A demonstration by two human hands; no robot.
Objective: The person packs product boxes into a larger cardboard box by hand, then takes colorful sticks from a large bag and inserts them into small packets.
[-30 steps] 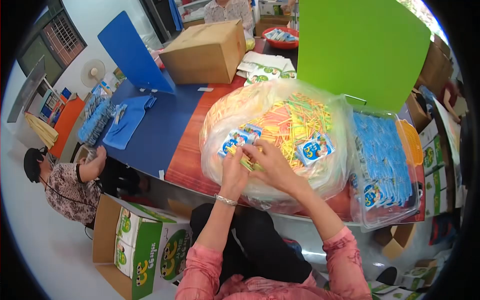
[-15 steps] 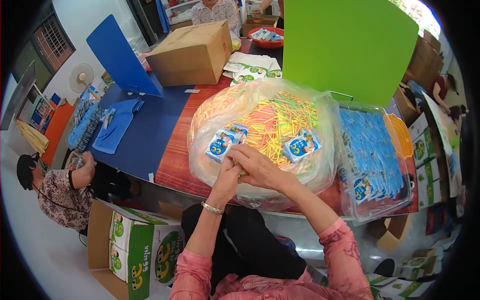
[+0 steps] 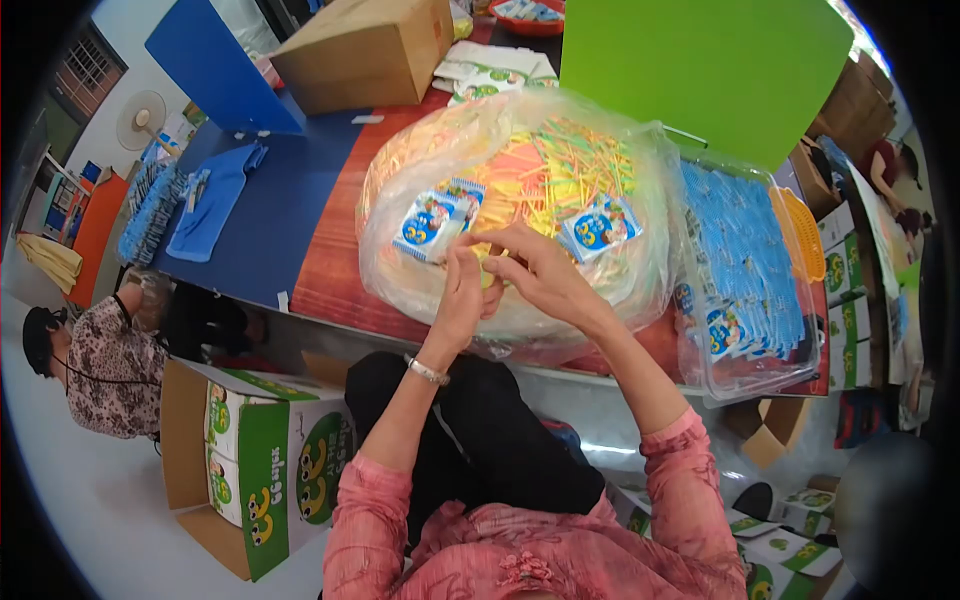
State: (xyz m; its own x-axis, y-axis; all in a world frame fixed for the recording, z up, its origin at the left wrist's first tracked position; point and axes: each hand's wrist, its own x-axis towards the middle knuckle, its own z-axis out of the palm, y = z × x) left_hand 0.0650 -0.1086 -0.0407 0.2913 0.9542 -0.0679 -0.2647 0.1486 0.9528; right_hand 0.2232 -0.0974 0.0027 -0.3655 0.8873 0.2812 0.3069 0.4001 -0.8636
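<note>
A large clear plastic bag (image 3: 400, 165) full of thin coloured sticks (image 3: 585, 150) lies open in front of me. Over its near side, my left hand (image 3: 462, 298), with a bracelet at the wrist, has its fingers drawn together. My right hand (image 3: 548, 272) meets it, fingers bent over the left fingertips. A bit of yellow shows between them, too small to make out. Blue-and-white packets (image 3: 432, 222) rest on the bag left of my hands, partly overlapping. Another blue-and-white packet (image 3: 598, 230) lies just right of my right hand.
Right of the bag stands a clear tub (image 3: 715, 385) of blue packets, beside a yellow basket (image 3: 797, 235). A green panel (image 3: 700, 70), a cardboard box (image 3: 365, 55) and a blue panel (image 3: 220, 65) stand behind. A seated person (image 3: 115, 375) and an open carton (image 3: 185, 440) are at left.
The view has tilted down, so the table sits higher in it. My hands stay together over the bag, with the right fingers lifted and spread a little more.
</note>
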